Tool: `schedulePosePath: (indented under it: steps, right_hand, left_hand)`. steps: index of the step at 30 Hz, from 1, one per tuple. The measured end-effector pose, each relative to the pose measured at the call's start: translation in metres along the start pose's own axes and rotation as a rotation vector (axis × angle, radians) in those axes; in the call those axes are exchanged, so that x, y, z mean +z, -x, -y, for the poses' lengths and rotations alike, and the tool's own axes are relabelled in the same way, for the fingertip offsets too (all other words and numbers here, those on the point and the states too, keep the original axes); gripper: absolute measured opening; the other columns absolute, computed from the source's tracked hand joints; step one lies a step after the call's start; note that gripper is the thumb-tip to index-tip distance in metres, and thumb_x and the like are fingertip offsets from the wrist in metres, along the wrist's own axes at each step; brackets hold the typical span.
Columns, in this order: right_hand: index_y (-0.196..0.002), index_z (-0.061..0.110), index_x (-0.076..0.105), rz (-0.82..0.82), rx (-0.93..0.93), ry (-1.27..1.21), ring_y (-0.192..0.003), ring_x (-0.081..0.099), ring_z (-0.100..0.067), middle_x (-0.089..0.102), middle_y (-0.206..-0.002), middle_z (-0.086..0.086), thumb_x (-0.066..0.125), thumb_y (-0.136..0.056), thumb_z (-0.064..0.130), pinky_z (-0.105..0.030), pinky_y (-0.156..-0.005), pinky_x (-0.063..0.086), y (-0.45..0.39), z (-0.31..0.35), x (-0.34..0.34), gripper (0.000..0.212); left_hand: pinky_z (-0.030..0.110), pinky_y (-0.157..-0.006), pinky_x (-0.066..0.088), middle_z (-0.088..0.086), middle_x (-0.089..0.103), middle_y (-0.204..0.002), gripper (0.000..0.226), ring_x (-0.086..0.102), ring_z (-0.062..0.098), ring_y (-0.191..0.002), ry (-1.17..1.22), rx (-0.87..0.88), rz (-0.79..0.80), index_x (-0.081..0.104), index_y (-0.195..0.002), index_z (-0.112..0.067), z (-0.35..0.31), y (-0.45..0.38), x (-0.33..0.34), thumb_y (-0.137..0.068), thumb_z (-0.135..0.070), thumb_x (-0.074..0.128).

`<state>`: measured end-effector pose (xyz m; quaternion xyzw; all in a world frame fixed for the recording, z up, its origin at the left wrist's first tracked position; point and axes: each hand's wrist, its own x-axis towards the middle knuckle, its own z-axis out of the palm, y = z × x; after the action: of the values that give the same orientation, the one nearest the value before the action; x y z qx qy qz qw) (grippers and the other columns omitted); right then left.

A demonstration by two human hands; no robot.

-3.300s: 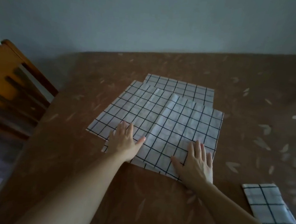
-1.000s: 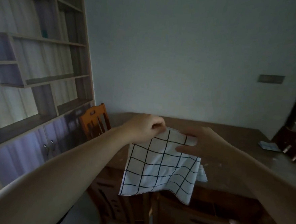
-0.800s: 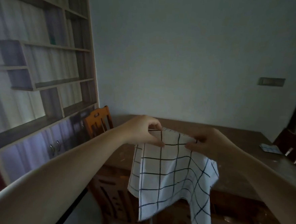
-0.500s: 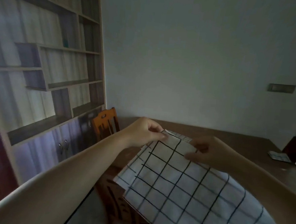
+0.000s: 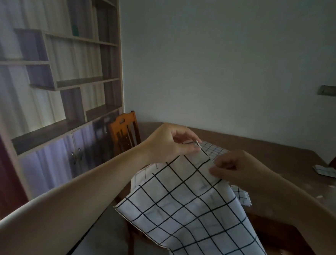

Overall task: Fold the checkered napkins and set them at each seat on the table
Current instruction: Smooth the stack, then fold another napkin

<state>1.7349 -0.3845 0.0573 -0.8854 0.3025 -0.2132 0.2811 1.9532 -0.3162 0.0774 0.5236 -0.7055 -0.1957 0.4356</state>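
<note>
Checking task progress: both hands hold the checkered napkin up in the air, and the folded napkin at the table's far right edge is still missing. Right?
Not quite. The head view shows a folded napkin already lying at the table's far right edge. Left hand and right hand do hold the checkered napkin up.

Your left hand [image 5: 168, 143] pinches one top corner of the checkered napkin [image 5: 193, 208] and your right hand [image 5: 238, 168] pinches its edge just beside, the cloth hanging open above the tabletop [image 5: 280, 155]. A folded napkin [image 5: 326, 170] lies far right; an orange chair [image 5: 125, 130] stands by the shelving [image 5: 58, 64].
</note>
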Motion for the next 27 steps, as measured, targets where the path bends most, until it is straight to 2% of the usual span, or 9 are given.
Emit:
schedulePosePath:
  steps: [3,5,6,8,12,14,17,21,27]
  right_hand:
    - [-0.059,0.034,0.064,0.047,0.01,-0.009,-0.052,0.048,0.001,0.057,-0.054,0.012,0.064,-0.091,0.022,-0.018,-0.058,0.04,0.001,0.006,0.0,0.034]
    - [-0.059,0.03,0.064,0.072,0.032,-0.075,-0.057,0.049,-0.005,0.054,-0.056,0.009,0.061,-0.093,0.017,-0.022,-0.06,0.039,0.003,0.009,-0.001,0.037]
    - [-0.06,0.021,0.063,0.072,0.049,-0.138,-0.06,0.047,-0.013,0.051,-0.06,0.003,0.059,-0.094,0.015,-0.027,-0.062,0.038,0.005,0.011,-0.002,0.034]
    - [-0.066,0.002,0.055,0.067,0.095,-0.281,-0.064,0.041,-0.02,0.044,-0.066,-0.008,0.055,-0.095,0.01,-0.031,-0.064,0.034,0.006,0.014,-0.002,0.03]
    - [-0.079,-0.01,0.066,-0.044,0.206,-0.447,-0.059,0.052,-0.028,0.054,-0.062,-0.023,0.057,-0.092,0.003,-0.015,-0.058,0.045,0.004,0.023,-0.002,0.021]
    - [-0.084,0.004,0.071,-0.134,0.294,-0.476,-0.066,0.059,-0.013,0.068,-0.079,-0.007,0.058,-0.091,0.004,-0.008,-0.063,0.046,0.003,0.022,0.0,0.015]
    - [-0.073,0.025,0.069,-0.214,0.306,-0.511,-0.08,0.058,0.001,0.065,-0.086,0.013,0.061,-0.088,0.004,-0.015,-0.073,0.045,0.0,0.017,0.003,0.027]
    - [-0.068,0.01,0.072,-0.083,0.187,-0.501,-0.062,0.059,-0.01,0.063,-0.065,0.004,0.057,-0.092,0.005,-0.018,-0.059,0.049,0.002,0.025,0.005,0.028]
    - [-0.065,0.029,0.07,-0.004,0.057,-0.327,-0.061,0.052,-0.013,0.058,-0.06,0.008,0.066,-0.085,0.028,-0.031,-0.062,0.043,-0.003,0.025,0.016,0.02]
  left_hand:
    - [0.018,-0.068,0.052,-0.013,0.073,-0.075,0.013,0.067,0.007,-0.071,0.071,-0.058,0.103,0.075,-0.093,-0.016,-0.002,0.0,-0.008,-0.093,-0.018,0.063]
    - [0.024,-0.076,0.055,-0.001,0.076,-0.082,0.015,0.069,0.016,-0.083,0.097,-0.074,0.136,0.077,-0.092,-0.015,0.002,-0.002,-0.013,-0.093,-0.018,0.062]
    - [0.036,-0.084,0.054,0.01,0.075,-0.091,0.015,0.068,0.028,-0.093,0.114,-0.079,0.146,0.078,-0.092,-0.017,0.005,-0.003,-0.014,-0.092,-0.019,0.063]
    - [0.039,-0.091,0.053,0.021,0.072,-0.099,0.015,0.066,0.035,-0.097,0.183,-0.098,0.156,0.078,-0.094,-0.016,0.009,-0.004,-0.017,-0.091,-0.022,0.064]
    - [0.022,-0.086,0.053,0.008,0.075,-0.096,0.016,0.067,0.015,-0.093,0.236,-0.131,0.245,0.076,-0.1,-0.014,0.012,-0.004,-0.02,-0.091,-0.021,0.065]
    - [0.02,-0.082,0.053,0.007,0.075,-0.092,0.013,0.068,0.011,-0.09,0.25,-0.138,0.261,0.076,-0.098,-0.013,0.013,-0.005,-0.021,-0.09,-0.011,0.067]
    - [0.018,-0.078,0.054,0.0,0.077,-0.088,0.014,0.071,0.007,-0.086,0.217,-0.119,0.248,0.076,-0.095,-0.014,0.013,-0.006,-0.021,-0.087,-0.006,0.069]
    - [0.023,-0.083,0.057,0.003,0.077,-0.088,0.01,0.07,0.009,-0.084,0.171,-0.103,0.189,0.077,-0.094,-0.012,0.015,-0.007,-0.019,-0.085,-0.008,0.072]
    - [0.015,-0.073,0.053,0.0,0.075,-0.089,0.016,0.07,0.005,-0.082,0.133,-0.112,0.274,0.074,-0.098,-0.011,0.01,-0.004,-0.019,-0.082,-0.011,0.076]
